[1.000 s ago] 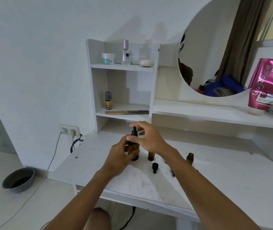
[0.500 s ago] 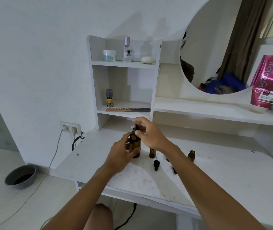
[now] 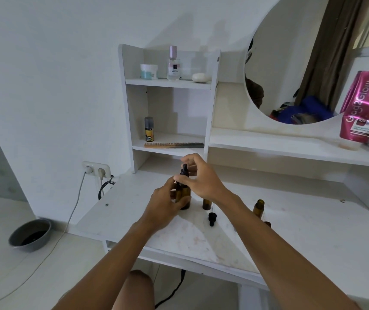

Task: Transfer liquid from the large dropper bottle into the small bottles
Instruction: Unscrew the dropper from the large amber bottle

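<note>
**Opening the big dropper bottle at a white vanity**

A white vanity table [image 3: 291, 231] stands against a white wall, with a small shelf unit [image 3: 168, 83] behind it and a round mirror [image 3: 291, 74] to the right. A pink pouch [image 3: 367, 108] leans on the ledge under the mirror.

Both my arms reach forward to the middle of the table. My left hand [image 3: 165, 206] is wrapped around the amber body of the big bottle [image 3: 184, 193], which stands upright on the table. My right hand [image 3: 201, 177] comes over the top, fingertips pinched around its black dropper cap [image 3: 184, 171].

Just right of it stands one small bottle [image 3: 207, 202], open. A loose small dropper [image 3: 211, 218] lies in front of that. A second small bottle [image 3: 259, 206], also open, stands further right, partly behind my right forearm.

I judge I am at the start: loosening or lifting the cap. Next I need to draw the dropper straight up, keep the bottle steady, then aim the tip into a narrow small neck.
</note>
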